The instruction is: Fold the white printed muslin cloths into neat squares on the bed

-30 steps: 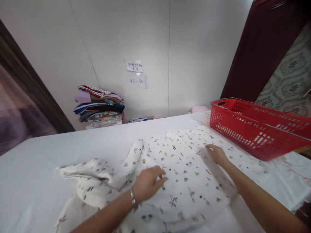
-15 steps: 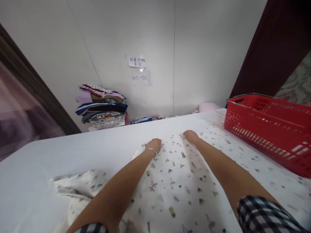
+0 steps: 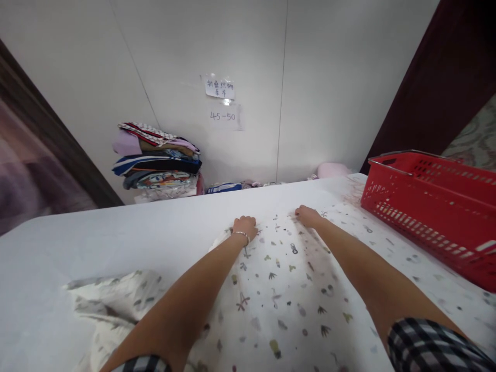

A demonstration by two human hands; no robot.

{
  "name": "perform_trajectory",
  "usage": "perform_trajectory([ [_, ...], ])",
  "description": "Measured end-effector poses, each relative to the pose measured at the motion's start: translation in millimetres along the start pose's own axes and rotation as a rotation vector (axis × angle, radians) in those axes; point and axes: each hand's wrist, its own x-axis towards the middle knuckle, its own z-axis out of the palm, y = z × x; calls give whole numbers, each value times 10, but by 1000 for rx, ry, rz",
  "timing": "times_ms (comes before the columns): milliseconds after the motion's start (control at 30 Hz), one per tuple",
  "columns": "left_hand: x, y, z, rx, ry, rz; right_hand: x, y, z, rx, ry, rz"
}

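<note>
White cloth (image 3: 279, 289), printed all over with small plants and squiggles, lies across the pale table (image 3: 108, 235), running from the near edge of view up to its far hem and out to the right, where it meets the red basket (image 3: 411, 212); whether it goes underneath I can't make out from where I stand. On the left it isn't flat at all: it heaps into loose, rumpled folds beside the left forearm. Both arms reach forward over it. The left hand (image 3: 245, 226), with a thin bracelet (image 3: 243, 236) at the wrist, rests by the far hem, its fingers curled down and close together; I cannot tell whether they pinch the fabric or only press on it. The right hand (image 3: 307, 215) is at the same hem, a little apart, thumb and fingers drawn in toward each other, though whether the hem is caught between them is too small to be sure of. I'd judge the stuff light and soft, limp enough to crease at a touch and hold no shape by itself, not fragile, perhaps sliding easily over the smooth table. The hem looks the best place to take hold, at two spread points, so the middle doesn't sag or bunch.
</note>
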Motion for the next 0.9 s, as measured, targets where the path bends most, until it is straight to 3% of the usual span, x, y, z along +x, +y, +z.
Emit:
perform_trajectory([
  [433,31,34,-17,-78,-7,-20,120,41,-40,119,86,52],
  [700,116,77,-110,-104,-14,-178,258,-88,18,181,131,143],
  [900,96,46,-48,-109,19,-134,193,-128,81,193,136,175],
])
